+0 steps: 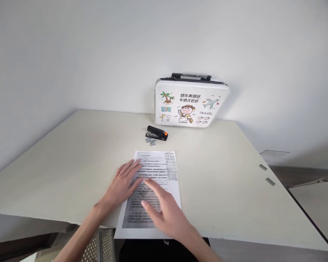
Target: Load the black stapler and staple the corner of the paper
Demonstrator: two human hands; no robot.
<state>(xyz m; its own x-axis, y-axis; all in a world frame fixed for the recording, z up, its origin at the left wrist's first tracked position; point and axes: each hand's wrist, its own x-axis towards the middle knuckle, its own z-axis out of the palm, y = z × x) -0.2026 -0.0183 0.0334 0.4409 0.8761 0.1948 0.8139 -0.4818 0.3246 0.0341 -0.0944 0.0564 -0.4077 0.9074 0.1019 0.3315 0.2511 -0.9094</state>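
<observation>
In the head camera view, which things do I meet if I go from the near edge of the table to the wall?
Right hand on the printed sheet → left hand on the same sheet → loose staple strips → black stapler → white travel case leaning against the wall.

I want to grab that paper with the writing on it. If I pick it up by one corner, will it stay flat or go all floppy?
Probably floppy: the printed paper looks like thin sheets lying flat under the left hand and right hand. Its near edge hangs past the desk edge, so a push might slide it off. It is likely very light.
</observation>
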